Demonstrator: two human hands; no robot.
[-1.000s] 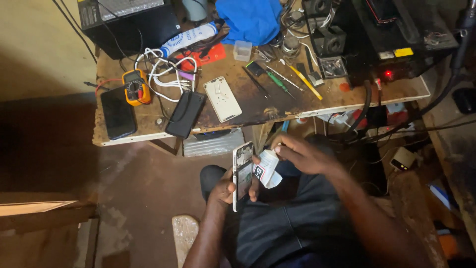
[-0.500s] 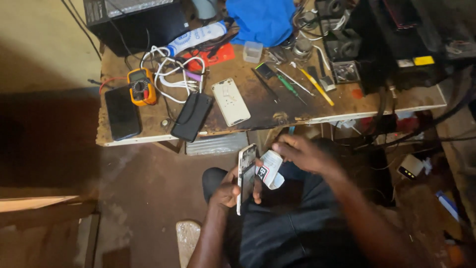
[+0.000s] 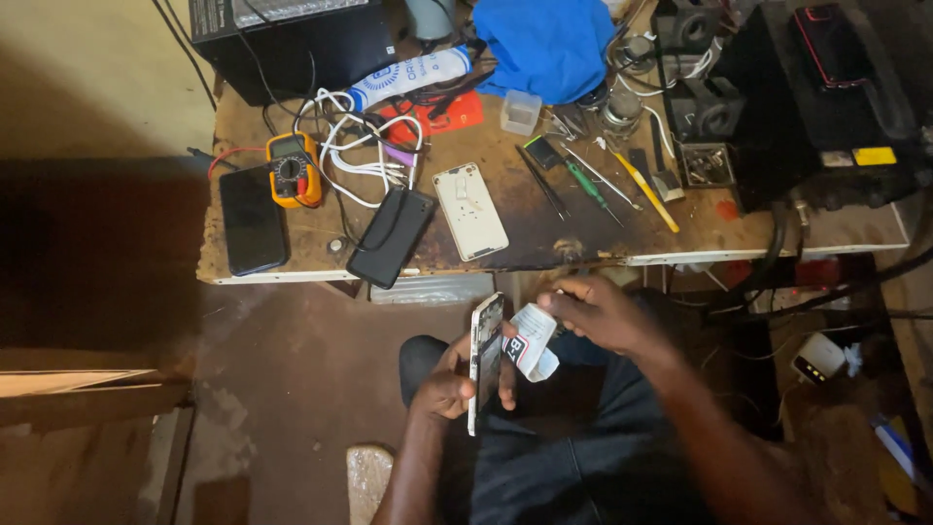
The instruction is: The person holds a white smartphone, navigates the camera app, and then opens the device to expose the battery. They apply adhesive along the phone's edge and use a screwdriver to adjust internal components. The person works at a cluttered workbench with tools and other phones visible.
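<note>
Over my lap, my left hand (image 3: 449, 381) grips a smartphone frame (image 3: 484, 358) held on edge, its thin side towards me. My right hand (image 3: 603, 313) pinches a small white squeeze tube (image 3: 530, 342) whose tip rests against the phone's edge. Both hands are below the front edge of a worn wooden workbench (image 3: 544, 243).
On the bench lie a white phone back (image 3: 470, 211), two dark phones (image 3: 252, 221) (image 3: 392, 235), an orange multimeter (image 3: 293, 170), white cables (image 3: 360, 146), screwdrivers (image 3: 595, 190), a small clear box (image 3: 520, 112), a blue cloth (image 3: 547, 44) and black equipment (image 3: 826, 107). A brown floor lies at the left.
My view has shifted slightly, and the bench sits a little lower in the picture. Both hands stay together on the phone and the tube, barely moving.
</note>
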